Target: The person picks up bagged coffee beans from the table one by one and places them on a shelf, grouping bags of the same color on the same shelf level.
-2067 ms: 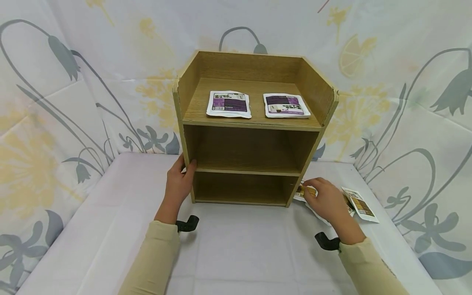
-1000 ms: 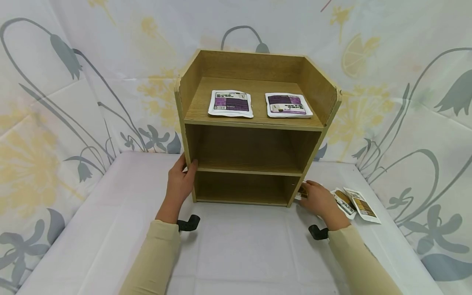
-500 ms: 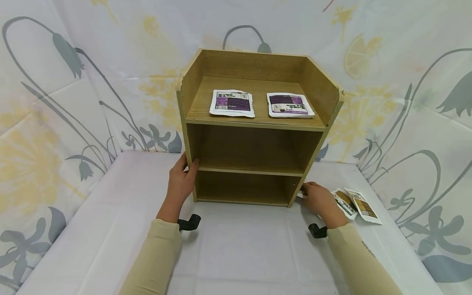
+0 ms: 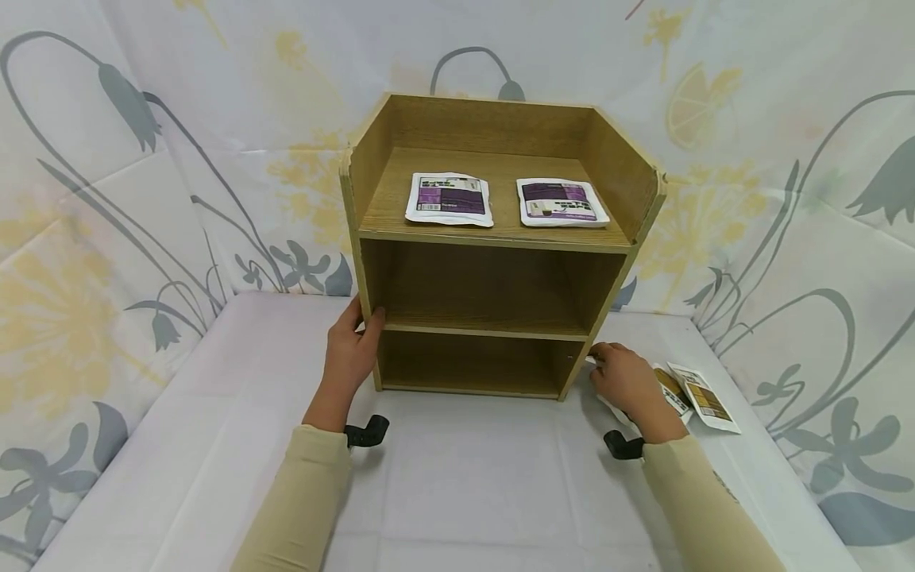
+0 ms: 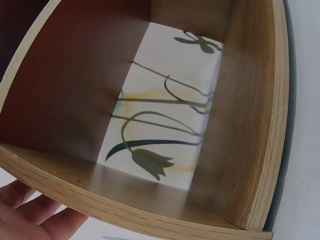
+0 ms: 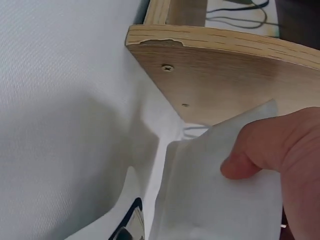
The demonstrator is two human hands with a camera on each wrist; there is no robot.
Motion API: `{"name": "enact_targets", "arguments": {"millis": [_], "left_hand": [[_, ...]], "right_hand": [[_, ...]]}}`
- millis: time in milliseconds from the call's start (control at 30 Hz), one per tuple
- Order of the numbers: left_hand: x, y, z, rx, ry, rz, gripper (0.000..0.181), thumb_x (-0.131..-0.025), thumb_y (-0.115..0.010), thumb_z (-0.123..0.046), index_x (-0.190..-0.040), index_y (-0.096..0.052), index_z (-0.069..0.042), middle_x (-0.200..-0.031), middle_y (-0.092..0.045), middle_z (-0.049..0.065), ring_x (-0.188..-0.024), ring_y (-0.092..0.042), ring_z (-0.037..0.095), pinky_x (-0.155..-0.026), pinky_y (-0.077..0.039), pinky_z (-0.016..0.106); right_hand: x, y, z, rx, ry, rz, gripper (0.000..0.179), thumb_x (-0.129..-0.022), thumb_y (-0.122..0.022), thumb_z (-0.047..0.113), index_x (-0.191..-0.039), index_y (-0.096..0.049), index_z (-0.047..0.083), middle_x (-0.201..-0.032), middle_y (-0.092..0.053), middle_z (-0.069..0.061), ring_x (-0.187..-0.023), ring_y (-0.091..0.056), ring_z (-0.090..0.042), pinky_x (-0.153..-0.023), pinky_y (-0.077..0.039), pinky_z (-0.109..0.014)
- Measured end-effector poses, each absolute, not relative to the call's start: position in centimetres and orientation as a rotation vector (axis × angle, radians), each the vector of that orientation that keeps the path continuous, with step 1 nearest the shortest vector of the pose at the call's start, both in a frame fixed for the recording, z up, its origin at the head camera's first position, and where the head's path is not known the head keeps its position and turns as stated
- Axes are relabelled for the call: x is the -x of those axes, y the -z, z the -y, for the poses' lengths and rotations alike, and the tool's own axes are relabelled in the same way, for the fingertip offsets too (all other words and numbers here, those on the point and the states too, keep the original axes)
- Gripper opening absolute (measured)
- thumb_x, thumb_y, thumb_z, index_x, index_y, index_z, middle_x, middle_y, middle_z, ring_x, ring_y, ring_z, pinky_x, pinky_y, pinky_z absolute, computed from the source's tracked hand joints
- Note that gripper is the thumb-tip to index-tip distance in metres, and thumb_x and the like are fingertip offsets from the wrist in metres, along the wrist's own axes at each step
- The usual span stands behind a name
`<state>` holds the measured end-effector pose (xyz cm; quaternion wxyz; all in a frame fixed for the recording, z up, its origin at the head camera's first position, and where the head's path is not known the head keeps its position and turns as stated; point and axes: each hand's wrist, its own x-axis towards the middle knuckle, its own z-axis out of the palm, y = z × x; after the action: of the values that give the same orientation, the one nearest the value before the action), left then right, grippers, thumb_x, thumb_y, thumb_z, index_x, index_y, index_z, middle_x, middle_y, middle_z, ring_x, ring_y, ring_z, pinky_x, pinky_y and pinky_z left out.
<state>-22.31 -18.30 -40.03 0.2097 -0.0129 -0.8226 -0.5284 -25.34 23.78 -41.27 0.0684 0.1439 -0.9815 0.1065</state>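
Observation:
My left hand (image 4: 346,349) grips the left side panel of a small wooden shelf unit (image 4: 493,111), thumb on its front edge. In the left wrist view, fingers (image 5: 67,222) lie against the outside of the panel. Beside the unit's lower right side, my right hand (image 4: 632,389) pinches a flat packet whose white back (image 6: 215,195) shows in the right wrist view, thumb (image 6: 240,165) across it. The hand hides most of that packet in the head view. Two white-and-purple packets, one left (image 4: 449,199) and one right (image 4: 561,202), lie on the top shelf.
White-and-brown packets, a nearer one (image 4: 670,393) and an outer one (image 4: 706,399), overlap on the white-covered table (image 4: 472,477) right of my right hand. Another packet's edge (image 6: 127,225) shows low in the right wrist view. A flower-printed cloth (image 4: 772,262) hangs behind and at the sides.
My right hand first shifted left toward the unit's side, then rose a little and drew back right. The brown packet face seen by its fingers is now hidden. My left hand keeps its hold.

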Motion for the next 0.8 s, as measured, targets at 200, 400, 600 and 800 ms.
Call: {"name": "enact_targets", "arguments": {"millis": [200, 400, 600, 800], "left_hand": [[22.4, 40.1, 18.3, 0.038, 1.475, 2.288, 0.057, -0.099, -0.045, -0.047, -0.149, -0.04, -0.02, -0.144, -0.05, 0.013, -0.131, -0.05, 0.031, -0.096, -0.051, 0.051], [22.4, 40.1, 18.3, 0.041, 1.475, 2.283, 0.057, -0.099, -0.045, -0.047, -0.149, -0.04, -0.019, -0.144, -0.05, 0.014, -0.131, -0.05, 0.032, -0.096, -0.051, 0.051], [22.3, 40.1, 18.3, 0.044, 1.458, 2.286, 0.057, -0.1, -0.045, -0.046, -0.149, -0.039, -0.018, -0.144, -0.05, 0.015, -0.13, -0.051, 0.032, -0.095, -0.052, 0.051], [22.2, 39.9, 18.3, 0.042, 1.461, 2.294, 0.056, -0.1, -0.045, -0.045, -0.149, -0.039, -0.018, -0.145, -0.049, 0.015, -0.13, -0.051, 0.033, -0.096, -0.051, 0.051]], "right_hand": [[24.7, 40.6, -24.2, -0.389, -0.366, 2.938, 0.037, -0.087, -0.049, 0.011, -0.119, -0.063, 0.0, -0.12, -0.062, -0.025, -0.1, -0.063, -0.044, -0.081, -0.051, -0.057], [23.5, 39.2, -24.5, -0.378, -0.407, 2.931, 0.04, -0.09, -0.046, 0.014, -0.125, -0.059, -0.001, -0.124, -0.059, -0.027, -0.103, -0.061, -0.046, -0.083, -0.049, -0.058], [22.4, 37.9, -24.6, -0.382, -0.412, 2.894, 0.041, -0.089, -0.047, 0.014, -0.126, -0.059, -0.002, -0.124, -0.06, -0.028, -0.099, -0.062, -0.047, -0.079, -0.05, -0.058], [21.6, 36.9, -24.8, -0.396, -0.399, 2.862, 0.041, -0.09, -0.047, 0.015, -0.125, -0.059, -0.001, -0.122, -0.061, -0.027, -0.093, -0.064, -0.045, -0.073, -0.051, -0.057]]}}
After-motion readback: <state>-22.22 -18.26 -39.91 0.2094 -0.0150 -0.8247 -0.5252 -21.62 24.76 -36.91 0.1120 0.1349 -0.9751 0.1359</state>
